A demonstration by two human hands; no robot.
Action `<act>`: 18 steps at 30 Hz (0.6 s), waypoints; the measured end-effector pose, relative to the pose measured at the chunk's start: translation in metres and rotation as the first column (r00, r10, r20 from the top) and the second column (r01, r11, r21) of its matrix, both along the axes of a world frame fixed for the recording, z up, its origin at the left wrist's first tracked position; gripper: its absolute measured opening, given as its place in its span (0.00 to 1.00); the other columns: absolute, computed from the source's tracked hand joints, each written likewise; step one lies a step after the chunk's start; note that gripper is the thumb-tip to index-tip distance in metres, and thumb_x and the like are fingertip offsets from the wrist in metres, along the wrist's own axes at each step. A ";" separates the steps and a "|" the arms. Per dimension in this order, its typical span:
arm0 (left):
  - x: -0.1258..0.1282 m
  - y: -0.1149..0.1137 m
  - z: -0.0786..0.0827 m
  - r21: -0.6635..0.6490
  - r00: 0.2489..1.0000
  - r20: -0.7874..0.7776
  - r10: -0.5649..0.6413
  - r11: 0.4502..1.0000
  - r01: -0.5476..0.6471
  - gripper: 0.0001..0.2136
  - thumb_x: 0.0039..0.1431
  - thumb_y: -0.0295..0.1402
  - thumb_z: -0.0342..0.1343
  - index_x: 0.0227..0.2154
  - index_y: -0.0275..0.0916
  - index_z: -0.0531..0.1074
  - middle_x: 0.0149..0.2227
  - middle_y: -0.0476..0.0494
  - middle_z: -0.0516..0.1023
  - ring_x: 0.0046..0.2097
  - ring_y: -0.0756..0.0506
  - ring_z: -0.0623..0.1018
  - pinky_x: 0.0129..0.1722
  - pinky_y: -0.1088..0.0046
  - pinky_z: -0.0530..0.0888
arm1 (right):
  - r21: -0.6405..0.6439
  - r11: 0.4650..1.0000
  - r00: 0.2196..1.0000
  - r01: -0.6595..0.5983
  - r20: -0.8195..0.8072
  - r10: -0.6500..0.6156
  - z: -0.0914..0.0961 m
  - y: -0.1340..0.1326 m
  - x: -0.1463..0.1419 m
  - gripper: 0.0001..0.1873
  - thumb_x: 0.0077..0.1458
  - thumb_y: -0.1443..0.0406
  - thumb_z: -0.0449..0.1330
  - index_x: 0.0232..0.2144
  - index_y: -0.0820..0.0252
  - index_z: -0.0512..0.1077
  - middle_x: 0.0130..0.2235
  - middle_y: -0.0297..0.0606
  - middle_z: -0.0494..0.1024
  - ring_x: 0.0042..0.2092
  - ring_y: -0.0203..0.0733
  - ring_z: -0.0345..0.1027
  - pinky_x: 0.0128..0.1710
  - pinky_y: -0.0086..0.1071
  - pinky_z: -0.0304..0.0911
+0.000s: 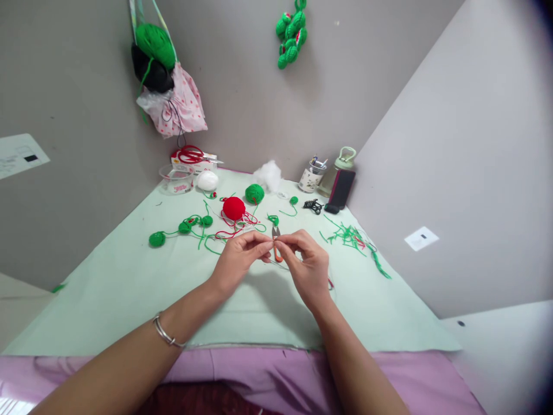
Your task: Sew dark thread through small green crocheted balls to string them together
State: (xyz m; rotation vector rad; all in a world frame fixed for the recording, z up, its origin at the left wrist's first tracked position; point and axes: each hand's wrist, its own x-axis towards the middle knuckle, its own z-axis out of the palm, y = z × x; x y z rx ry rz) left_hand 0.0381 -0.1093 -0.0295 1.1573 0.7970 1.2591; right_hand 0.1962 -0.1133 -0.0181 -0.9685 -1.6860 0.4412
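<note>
My left hand and my right hand meet above the middle of the pale green table cover. The right hand is closed round small orange-handled thread snips, blades pointing away from me. My left fingertips are pinched together right beside the snips, on something too small to make out, perhaps a thread. A silver bangle sits on my left wrist. Just beyond the hands lie a red yarn ball with loose red thread and a green yarn ball.
Small green crocheted pieces lie left, green yarn scraps right. At the back stand red scissors on a box, a plastic bowl, white stuffing, a pen cup, a bottle and a phone. Bags hang on the wall.
</note>
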 end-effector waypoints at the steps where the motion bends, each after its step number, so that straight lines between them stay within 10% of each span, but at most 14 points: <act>1: 0.000 0.000 0.000 0.003 1.000 -0.001 -0.003 1.000 0.003 0.07 0.57 0.37 0.64 0.31 0.38 0.78 0.28 0.50 0.77 0.32 0.50 0.75 0.37 0.74 0.73 | -0.007 1.000 1.000 -0.003 -0.002 0.003 0.000 0.000 0.000 0.02 0.60 0.67 0.64 0.34 0.58 0.78 0.31 0.34 0.74 0.29 0.34 0.66 0.30 0.32 0.63; 18: -0.001 -0.002 0.004 0.025 0.989 -0.145 -0.035 0.999 0.039 0.09 0.55 0.38 0.64 0.28 0.37 0.76 0.25 0.50 0.74 0.29 0.50 0.73 0.35 0.72 0.71 | -0.208 0.973 0.995 -0.097 -0.040 0.090 0.004 -0.002 0.004 0.06 0.59 0.67 0.61 0.29 0.59 0.72 0.30 0.32 0.71 0.30 0.34 0.66 0.31 0.31 0.62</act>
